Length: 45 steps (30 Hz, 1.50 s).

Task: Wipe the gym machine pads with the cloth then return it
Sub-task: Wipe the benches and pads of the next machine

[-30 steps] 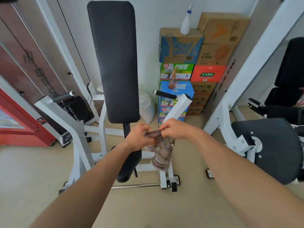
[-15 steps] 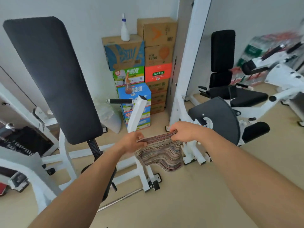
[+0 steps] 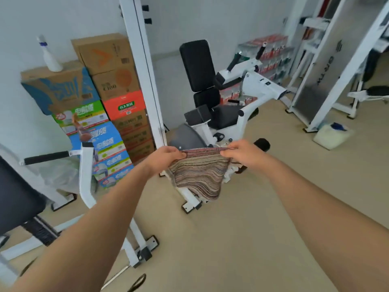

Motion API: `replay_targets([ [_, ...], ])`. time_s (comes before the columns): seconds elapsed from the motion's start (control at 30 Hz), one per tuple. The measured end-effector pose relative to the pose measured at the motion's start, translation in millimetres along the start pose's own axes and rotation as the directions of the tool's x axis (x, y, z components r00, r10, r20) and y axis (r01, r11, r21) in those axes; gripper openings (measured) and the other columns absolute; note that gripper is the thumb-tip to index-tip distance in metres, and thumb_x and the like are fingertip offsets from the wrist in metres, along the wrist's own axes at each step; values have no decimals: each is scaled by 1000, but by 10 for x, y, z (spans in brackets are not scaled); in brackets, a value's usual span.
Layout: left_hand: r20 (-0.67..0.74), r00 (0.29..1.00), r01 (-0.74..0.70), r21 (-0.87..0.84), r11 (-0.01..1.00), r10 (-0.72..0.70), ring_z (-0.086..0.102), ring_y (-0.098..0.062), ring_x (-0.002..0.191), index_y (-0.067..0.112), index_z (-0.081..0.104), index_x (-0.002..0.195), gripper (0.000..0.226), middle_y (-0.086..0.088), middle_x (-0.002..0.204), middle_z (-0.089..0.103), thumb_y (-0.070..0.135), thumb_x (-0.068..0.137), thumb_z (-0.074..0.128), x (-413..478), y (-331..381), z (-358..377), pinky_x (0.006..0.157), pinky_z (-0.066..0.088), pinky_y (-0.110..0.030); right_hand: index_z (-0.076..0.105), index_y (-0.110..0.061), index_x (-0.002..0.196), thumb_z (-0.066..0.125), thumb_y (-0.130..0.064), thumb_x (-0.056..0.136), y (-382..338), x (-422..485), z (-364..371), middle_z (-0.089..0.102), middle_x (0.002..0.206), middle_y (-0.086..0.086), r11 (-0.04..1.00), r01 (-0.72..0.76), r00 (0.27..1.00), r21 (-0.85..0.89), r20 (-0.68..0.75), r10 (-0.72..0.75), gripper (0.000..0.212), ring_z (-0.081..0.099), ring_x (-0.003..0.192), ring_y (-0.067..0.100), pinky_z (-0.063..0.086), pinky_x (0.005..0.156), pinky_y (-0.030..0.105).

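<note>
Beige gym floor lies below while I stretch the striped cloth (image 3: 200, 175) taut in mid-air: left hand (image 3: 166, 158) and right hand (image 3: 245, 153) each pinch a top corner, presumably to refold a fresh face for the seat pads (image 3: 196, 64) ahead.

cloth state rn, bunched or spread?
Spread. The striped cloth hangs open, its top edge stretched between left hand and right hand.

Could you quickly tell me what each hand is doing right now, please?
Left hand: closed, gripping the striped cloth.
Right hand: closed on the cloth's other corner.
</note>
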<state>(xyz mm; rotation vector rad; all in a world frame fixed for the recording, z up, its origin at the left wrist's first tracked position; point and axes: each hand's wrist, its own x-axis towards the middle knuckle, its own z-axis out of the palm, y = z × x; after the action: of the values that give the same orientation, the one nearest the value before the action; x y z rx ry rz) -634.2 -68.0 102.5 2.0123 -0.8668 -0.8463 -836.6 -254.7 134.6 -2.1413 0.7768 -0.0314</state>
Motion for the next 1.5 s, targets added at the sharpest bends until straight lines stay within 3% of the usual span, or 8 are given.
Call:
replay_targets([
  [0.1, 50, 998, -47, 3, 999, 47, 68, -24, 86, 13, 65, 84, 33, -7, 90, 73, 45, 92, 63, 299, 556, 633, 85, 51, -38, 68, -24, 77, 61, -33, 96, 480, -113, -570, 64, 58, -15, 995, -41, 995, 85, -92, 49, 22, 57, 65, 10, 42, 64, 29],
  [0.27, 320, 941, -149, 115, 982, 106, 71, -18, 103, 17, 70, 116, 38, 3, 109, 76, 36, 84, 76, 854, 1236, 1485, 95, 51, -30, 71, -20, 99, 55, -41, 97, 1277, -68, -1386, 72, 88, -3, 991, -83, 972, 107, -212, 104, 26, 67, 85, 16, 51, 75, 32],
  [0.4, 435, 896, -207, 231, 951, 89, 68, -18, 107, 16, 68, 118, 39, 5, 111, 74, 29, 82, 76, 1498, 1581, 2145, 103, 49, -37, 67, -25, 97, 54, -40, 99, 1882, 78, -2007, 67, 84, -10, 992, -79, 950, 96, -295, 104, 21, 62, 78, 8, 42, 63, 25],
  [0.6, 496, 865, -174, 155, 972, 75, 71, -15, 103, 14, 67, 117, 29, 3, 110, 75, 21, 89, 70, 2727, 2091, 3081, 94, 57, -35, 73, -23, 98, 55, -43, 97, 2982, 734, -2925, 71, 86, -5, 985, -143, 946, 98, -280, 165, 27, 67, 81, 16, 46, 70, 29],
  [0.8, 426, 903, -159, 219, 963, 53, 67, -25, 106, 12, 66, 113, 27, -5, 110, 73, 26, 90, 67, 4066, 2714, 3904, 101, 52, -47, 71, -22, 90, 57, -37, 97, 3873, 1578, -3948, 69, 78, -7, 965, -214, 938, 152, -242, 246, 22, 64, 74, 13, 43, 63, 23],
  [1.13, 244, 969, -97, 289, 953, 25, 65, -25, 100, 8, 65, 101, 18, -8, 101, 71, 21, 90, 68, 5930, 3818, 4736, 97, 48, -41, 65, -17, 83, 55, -32, 99, 4930, 3029, -5656, 64, 76, -2, 983, -179, 968, 48, -170, 185, 24, 60, 72, 16, 41, 62, 27],
  [1.27, 112, 993, -70, 293, 954, 38, 62, -22, 90, 21, 56, 82, 16, 2, 85, 63, 20, 87, 71, 6750, 4166, 5044, 87, 49, -37, 61, -20, 76, 58, -28, 99, 5410, 3798, -6311, 59, 72, -4, 992, -128, 985, -21, -119, 125, 24, 53, 67, 12, 37, 58, 27],
  [1.5, -32, 997, 81, 239, 968, -76, 64, -21, 89, 17, 57, 96, 14, -1, 92, 66, 20, 91, 70, 8045, 4818, 5357, 79, 51, -32, 68, -14, 90, 58, -24, 98, 5945, 5268, -7350, 64, 79, 0, 997, -41, 999, -62, 20, 42, 17, 57, 76, 21, 40, 66, 29],
])
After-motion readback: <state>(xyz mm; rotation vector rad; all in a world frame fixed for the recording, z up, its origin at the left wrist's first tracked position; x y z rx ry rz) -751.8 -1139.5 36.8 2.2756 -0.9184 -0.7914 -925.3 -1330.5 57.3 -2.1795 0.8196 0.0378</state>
